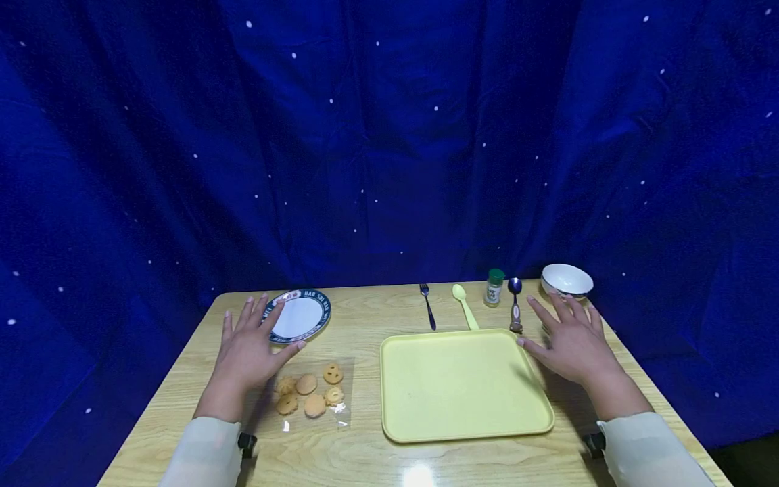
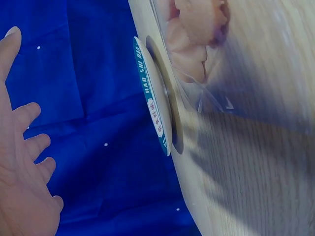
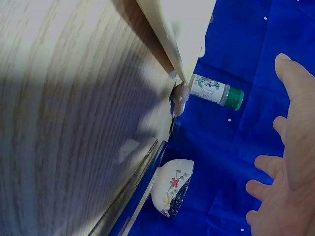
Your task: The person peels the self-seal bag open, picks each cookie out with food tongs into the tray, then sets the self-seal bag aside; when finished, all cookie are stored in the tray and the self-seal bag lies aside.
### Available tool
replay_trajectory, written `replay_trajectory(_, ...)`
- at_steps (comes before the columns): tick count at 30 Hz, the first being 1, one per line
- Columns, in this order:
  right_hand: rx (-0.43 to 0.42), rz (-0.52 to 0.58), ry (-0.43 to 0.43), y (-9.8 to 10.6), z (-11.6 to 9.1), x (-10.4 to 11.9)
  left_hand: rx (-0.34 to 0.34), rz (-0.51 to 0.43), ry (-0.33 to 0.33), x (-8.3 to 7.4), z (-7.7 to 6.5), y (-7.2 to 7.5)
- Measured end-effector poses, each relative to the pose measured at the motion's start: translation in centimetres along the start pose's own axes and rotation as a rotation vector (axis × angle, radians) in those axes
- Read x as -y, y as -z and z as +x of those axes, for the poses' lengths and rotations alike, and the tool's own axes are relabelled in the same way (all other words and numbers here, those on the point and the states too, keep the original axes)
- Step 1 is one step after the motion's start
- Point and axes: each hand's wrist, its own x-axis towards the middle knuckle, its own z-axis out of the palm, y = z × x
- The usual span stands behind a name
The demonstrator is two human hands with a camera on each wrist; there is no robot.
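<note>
- Left hand (image 1: 248,352), spread; cookie packet (image 1: 320,390) at four o'clock: handle gently.
- Right hand (image 1: 575,345), spread; yellow tray (image 1: 465,385) at eight o'clock: avoid bumping bowl (image 1: 566,276), twelve o'clock.

White glare spots the near edge of the pale wood-grain table (image 1: 365,321); small glints dot the clear plastic bag of tan cookies (image 1: 320,387). The deep-blue cloth curtain (image 1: 389,142) is dim. Wrist views look soft, broad shadows crossing the tabletop.
</note>
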Motion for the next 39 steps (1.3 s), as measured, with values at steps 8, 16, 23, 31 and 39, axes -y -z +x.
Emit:
replay_trajectory(8, 0.019, -0.005, -0.009, 0.0, -0.4, 0.0, 0.021, 0.003, 0.001, 0.1, -0.1, -0.1)
replay_trajectory(16, 0.034, 0.082, -0.008, 0.3, -0.4, 0.8, 0.017, -0.064, -0.018, 0.2, -0.5, 0.1)
replay_trajectory(23, 0.064, 0.239, 0.076, 1.0, 0.0, 4.2, 0.033, -0.185, -0.088, 0.3, -1.6, 0.1)
replay_trajectory(31, 0.105, 0.303, 0.178, 1.0, 0.1, 8.6, 0.139, -0.237, -0.124, -0.5, -3.7, 0.0)
replay_trajectory(39, 0.134, 0.291, 0.308, -0.2, -0.3, 12.7, 0.271, -0.322, -0.157, -0.7, -5.2, -0.7)
